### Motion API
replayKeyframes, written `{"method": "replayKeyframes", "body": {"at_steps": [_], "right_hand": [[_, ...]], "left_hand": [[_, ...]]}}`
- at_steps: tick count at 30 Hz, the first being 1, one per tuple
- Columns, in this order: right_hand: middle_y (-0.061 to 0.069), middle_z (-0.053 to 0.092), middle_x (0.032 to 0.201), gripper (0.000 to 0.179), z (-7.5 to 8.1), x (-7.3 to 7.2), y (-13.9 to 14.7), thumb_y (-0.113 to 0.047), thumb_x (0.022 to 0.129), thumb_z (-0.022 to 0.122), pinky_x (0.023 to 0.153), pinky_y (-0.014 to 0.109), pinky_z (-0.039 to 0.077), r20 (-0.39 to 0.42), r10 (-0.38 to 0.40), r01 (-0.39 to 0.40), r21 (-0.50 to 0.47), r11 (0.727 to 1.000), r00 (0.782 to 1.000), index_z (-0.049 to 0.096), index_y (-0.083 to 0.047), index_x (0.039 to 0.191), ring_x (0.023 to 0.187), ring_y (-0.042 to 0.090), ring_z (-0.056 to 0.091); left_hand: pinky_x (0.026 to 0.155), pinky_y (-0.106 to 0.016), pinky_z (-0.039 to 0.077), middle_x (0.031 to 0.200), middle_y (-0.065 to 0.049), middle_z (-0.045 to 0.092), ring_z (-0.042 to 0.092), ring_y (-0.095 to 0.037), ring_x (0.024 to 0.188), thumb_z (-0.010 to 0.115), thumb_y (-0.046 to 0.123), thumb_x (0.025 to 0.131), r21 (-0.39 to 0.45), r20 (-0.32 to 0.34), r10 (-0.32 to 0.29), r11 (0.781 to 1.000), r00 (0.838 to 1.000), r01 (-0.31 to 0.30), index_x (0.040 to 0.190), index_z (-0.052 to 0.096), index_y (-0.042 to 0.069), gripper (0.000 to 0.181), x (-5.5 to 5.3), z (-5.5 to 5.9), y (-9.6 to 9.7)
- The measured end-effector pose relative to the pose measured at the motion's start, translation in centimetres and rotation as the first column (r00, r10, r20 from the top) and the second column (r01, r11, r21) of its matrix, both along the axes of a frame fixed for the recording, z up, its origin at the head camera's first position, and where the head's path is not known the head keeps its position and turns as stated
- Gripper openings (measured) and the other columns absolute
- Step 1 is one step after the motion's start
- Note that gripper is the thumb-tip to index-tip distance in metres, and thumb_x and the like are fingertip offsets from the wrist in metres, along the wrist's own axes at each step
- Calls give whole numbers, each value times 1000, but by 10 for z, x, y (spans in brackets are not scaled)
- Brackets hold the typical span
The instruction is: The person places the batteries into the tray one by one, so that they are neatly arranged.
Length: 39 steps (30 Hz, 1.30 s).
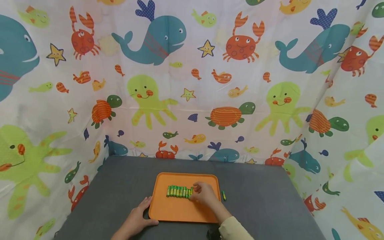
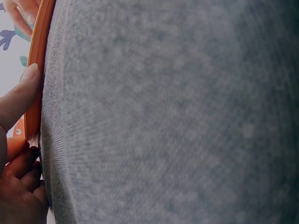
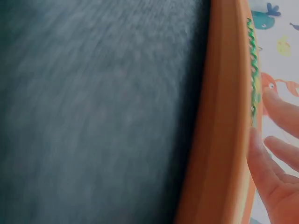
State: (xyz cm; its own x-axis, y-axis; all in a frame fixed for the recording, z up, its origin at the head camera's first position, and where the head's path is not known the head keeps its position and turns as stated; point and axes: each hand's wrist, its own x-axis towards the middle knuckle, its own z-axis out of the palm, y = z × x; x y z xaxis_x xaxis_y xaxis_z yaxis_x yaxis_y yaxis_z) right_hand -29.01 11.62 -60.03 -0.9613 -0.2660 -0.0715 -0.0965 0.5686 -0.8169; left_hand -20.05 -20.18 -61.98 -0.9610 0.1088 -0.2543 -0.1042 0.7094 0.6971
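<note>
A row of several green-and-yellow batteries (image 1: 177, 191) stands side by side on the orange tray (image 1: 174, 211). At the row's right end, my right hand (image 1: 205, 194) pinches the last battery (image 1: 191, 191) between thumb and fingers, partly hiding it. The right wrist view shows its fingertips (image 3: 271, 98) close to the green battery ends (image 3: 252, 60), beyond the tray's rim. My left hand (image 1: 136, 216) holds the tray's near left corner, thumb along the front edge and fingers on the left side. In the left wrist view its thumb (image 2: 30, 74) presses the orange rim (image 2: 39, 46).
One loose battery (image 1: 223, 195) lies on the grey tabletop (image 1: 255, 200), just right of the tray. A curtain (image 1: 192, 66) printed with sea animals closes off the back and both sides. Something dark (image 1: 213, 232) shows by the right sleeve (image 1: 235, 229).
</note>
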Motion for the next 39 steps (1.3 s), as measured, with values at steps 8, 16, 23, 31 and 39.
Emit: {"method": "replayKeyframes", "body": {"at_steps": [8,16,23,31,39], "right_hand": [[13,69,112,50,9,2,46,-17,86,82,73,37,59,-132,-70,77,47,996,989,65,-5,132,94,25,68],[13,64,123,56,1,-1,114,-10,81,85,65,34,54,-80,-77,86,116,989,994,65,-7,133,86,20,63],[17,61,123,54,0,-4,137,-7,81,83,71,34,51,-39,103,-95,161,982,994,65,-2,133,90,23,60],[10,63,109,47,-5,-5,137,-1,77,84,69,33,51,-63,39,-26,198,980,997,72,-5,122,84,18,61],[12,68,110,50,3,-3,113,-12,83,84,68,28,57,-64,-95,95,-16,995,993,68,-4,129,86,17,69]], "left_hand": [[107,-76,25,162,-20,32,30,-44,149,89,55,64,2,-12,-8,1000,1000,8,157,37,8,116,-1,-2,-2],[108,-76,24,162,-21,33,29,-43,149,89,55,64,-3,-14,-6,1000,1000,6,157,37,8,117,-1,-2,-2],[107,-76,25,162,-21,32,30,-43,149,89,56,63,-13,-20,-5,1000,1000,5,157,37,8,117,-1,-4,-1],[108,-76,23,162,-20,32,29,-43,149,89,57,63,-15,2,1,1000,1000,-1,157,37,8,118,-2,-2,0],[108,-76,24,162,-20,32,29,-43,149,89,56,64,-4,9,-2,1000,1000,2,157,37,8,118,-2,2,1]]}}
